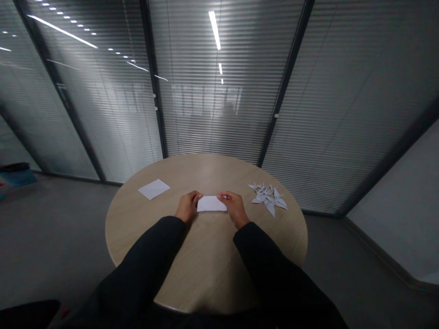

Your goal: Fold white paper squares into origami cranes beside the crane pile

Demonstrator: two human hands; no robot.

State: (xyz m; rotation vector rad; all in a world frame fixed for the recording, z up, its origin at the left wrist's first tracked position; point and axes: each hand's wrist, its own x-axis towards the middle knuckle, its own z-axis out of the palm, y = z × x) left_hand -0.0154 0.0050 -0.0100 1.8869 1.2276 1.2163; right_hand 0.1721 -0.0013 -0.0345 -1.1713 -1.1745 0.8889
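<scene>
A white sheet of paper (211,204), folded into a wide rectangle as far as I can see, lies between my two hands over the middle of the round table. At its left end my left hand (187,205) pinches the edge between thumb and fingers. My right hand (234,208) grips the upper right corner, thumb and forefinger closed on it. Off to the right sits a pile of several folded white paper cranes (268,196). To the left lies a flat piece of white paper (154,188).
The round wooden table (206,260) ends close to my body. Behind it rises a glass partition with blinds (212,123) and dark frames. A blue bin (18,175) with a black rim stands on the floor far left. A white wall (401,201) is at the right.
</scene>
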